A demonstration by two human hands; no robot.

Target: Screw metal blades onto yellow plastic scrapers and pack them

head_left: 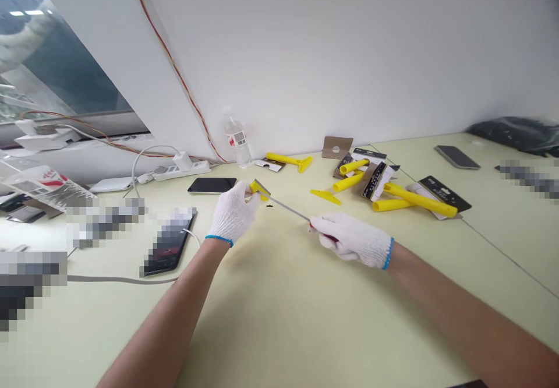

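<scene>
Pale desk point(279, 330) against a white wall point(349, 56) — yellow plastic handles point(419, 199) scattered.

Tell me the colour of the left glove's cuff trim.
Blue cuff trim, clearest in the head view.

Our pale cream tabletop point(279, 330) carries a clear plastic water bottle point(237, 137), a black smartphone point(212, 185), a white power strip point(181, 170), and bright yellow plastic tubes point(419, 198) beside black-and-cardboard packaging point(443, 193).

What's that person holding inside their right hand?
A thin metal rod runs into the gloved right hand, and a little dark red part shows beneath the fingers. The glove covers the rest, so the rod's end cannot be seen.
</scene>
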